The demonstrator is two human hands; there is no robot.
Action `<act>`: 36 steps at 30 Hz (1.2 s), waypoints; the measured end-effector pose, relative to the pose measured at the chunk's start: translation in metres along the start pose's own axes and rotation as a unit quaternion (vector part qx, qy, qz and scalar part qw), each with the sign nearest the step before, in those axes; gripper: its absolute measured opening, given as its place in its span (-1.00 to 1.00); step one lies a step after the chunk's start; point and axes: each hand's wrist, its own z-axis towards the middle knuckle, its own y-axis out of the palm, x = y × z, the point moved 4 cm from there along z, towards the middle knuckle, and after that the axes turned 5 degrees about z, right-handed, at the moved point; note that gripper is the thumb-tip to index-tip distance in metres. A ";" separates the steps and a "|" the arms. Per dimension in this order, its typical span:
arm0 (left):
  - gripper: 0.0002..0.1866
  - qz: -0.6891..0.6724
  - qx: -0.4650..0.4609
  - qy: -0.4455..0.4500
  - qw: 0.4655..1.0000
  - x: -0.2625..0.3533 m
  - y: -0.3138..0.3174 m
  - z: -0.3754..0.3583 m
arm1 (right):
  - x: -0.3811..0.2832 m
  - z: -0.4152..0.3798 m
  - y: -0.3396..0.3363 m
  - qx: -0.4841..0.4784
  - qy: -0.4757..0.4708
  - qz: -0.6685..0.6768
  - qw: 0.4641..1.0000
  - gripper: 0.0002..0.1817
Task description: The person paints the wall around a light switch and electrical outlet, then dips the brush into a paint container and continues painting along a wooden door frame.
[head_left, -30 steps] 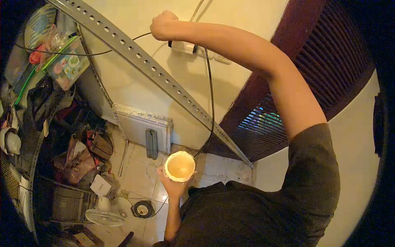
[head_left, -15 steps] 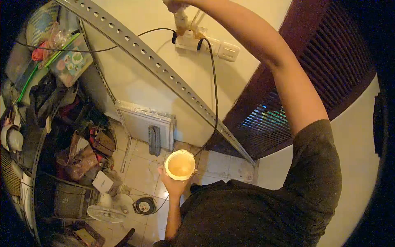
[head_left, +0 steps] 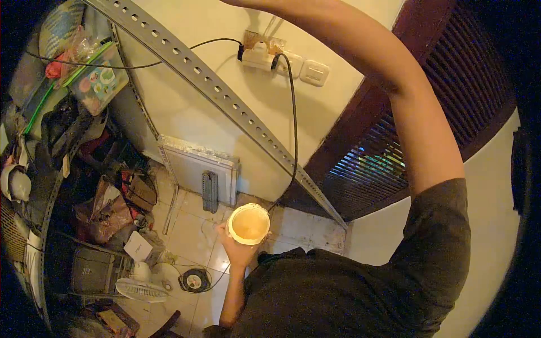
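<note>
My left hand (head_left: pixel 236 252) is held low in front of my chest, closed around a round pale cup (head_left: pixel 248 224) with yellowish liquid in it. My right arm (head_left: pixel 394 84) stretches up across the wall, and its hand is cut off by the top edge of the view. Just below that arm, a white wall socket (head_left: pixel 264 55) holds plugs. A black cable (head_left: pixel 293 118) hangs from the socket down to the floor behind the cup.
A slotted metal angle bar (head_left: pixel 225 107) leans diagonally across the cream wall. A dark louvered door (head_left: pixel 394 158) is at right, beside a light switch (head_left: pixel 314 72). Bags, boxes and a small fan (head_left: pixel 141 287) crowd the tiled floor at left. A grey panel (head_left: pixel 197 169) leans on the wall.
My right hand has risen from the socket area and gone out of the top of the view. The socket and plugs now show uncovered. The cup stays in my left hand.
</note>
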 end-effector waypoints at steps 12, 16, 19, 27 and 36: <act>-0.15 -0.065 0.019 -0.058 0.996 -0.001 -0.011 -0.003 | -0.052 -0.046 0.071 -0.086 -0.072 0.049 0.993 -0.72; -0.18 -0.091 0.055 -0.094 0.990 0.002 -0.027 -0.007 | -0.037 -0.029 0.066 -0.130 -0.126 0.053 0.982 -0.77; -0.23 -0.111 0.064 -0.103 0.986 -0.004 -0.027 -0.011 | -0.013 -0.004 0.049 -0.152 -0.078 0.047 0.984 -0.73; -0.28 -0.065 0.032 -0.075 0.995 0.004 -0.028 -0.008 | 0.017 0.033 0.070 -0.260 -0.006 0.025 0.965 -0.86; -0.18 -0.075 0.033 -0.096 0.992 -0.011 -0.028 -0.014 | 0.020 0.004 0.020 -0.063 0.047 0.041 0.996 -0.75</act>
